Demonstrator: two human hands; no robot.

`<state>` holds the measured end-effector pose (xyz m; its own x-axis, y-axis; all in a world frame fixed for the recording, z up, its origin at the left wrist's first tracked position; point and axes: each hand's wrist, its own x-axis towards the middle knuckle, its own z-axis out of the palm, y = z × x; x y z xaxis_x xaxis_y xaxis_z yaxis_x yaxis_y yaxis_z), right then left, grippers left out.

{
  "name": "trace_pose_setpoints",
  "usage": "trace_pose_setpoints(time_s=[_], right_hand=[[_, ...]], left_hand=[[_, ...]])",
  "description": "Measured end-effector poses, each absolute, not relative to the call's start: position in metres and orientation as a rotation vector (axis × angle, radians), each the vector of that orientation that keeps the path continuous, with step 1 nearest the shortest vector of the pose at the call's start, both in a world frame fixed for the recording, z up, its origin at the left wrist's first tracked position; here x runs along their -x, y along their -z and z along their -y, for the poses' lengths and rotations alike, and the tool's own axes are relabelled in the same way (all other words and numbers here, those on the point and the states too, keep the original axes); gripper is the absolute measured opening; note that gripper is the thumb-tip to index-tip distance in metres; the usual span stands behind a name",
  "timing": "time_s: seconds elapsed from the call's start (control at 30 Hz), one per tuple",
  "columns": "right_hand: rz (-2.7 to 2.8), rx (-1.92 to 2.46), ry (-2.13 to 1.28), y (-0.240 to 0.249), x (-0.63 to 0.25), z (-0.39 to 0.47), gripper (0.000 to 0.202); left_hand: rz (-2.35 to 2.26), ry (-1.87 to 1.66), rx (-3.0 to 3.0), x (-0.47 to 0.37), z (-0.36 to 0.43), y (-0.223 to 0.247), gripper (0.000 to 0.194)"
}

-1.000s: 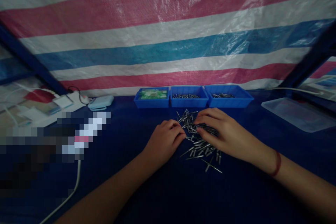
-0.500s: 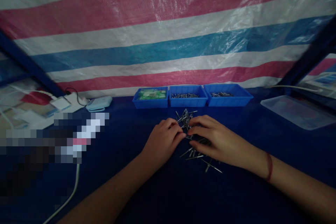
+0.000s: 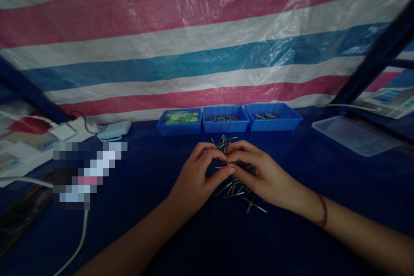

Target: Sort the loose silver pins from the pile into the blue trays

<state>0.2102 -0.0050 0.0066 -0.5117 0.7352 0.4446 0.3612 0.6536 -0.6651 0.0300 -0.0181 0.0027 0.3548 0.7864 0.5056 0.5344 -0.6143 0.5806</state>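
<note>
A loose pile of thin silvery blind rivets lies on the dark blue table, partly covered by my hands. My left hand is closed in a pinch over the pile, thumb and forefinger meeting the other hand's fingertips. From the right, my right hand pinches at the same spot, with a dark red band on its wrist. A tiny metallic bit shows between the joined fingertips; it looks like one of the rivets, mostly hidden. More rivets stick out behind the fingers.
Three blue bins stand in a row at the back: the left bin holds green packets, the middle bin and right bin small metal pieces. A clear plastic lid lies right. Leftward are a light blue case and a white cable.
My right thumb and forefinger have come together and met the left fingertips. The view has shifted slightly, so the bins and pile appear further left.
</note>
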Motion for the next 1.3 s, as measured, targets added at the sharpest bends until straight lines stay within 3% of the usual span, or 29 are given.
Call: trace_pose_setpoints(time_s=[0.7,1.3], right_hand=[[2.083,0.837,-0.806,-0.007,-0.208,0.005,0.012],[1.969,0.838,-0.463,-0.014,-0.213,0.007,0.006]], left_hand=[[-1.217,-1.276,-2.269,-0.031,0.016,-0.004,0.005],[-1.254,-1.148,-2.214,-0.031,0.015,-0.001,0.009]])
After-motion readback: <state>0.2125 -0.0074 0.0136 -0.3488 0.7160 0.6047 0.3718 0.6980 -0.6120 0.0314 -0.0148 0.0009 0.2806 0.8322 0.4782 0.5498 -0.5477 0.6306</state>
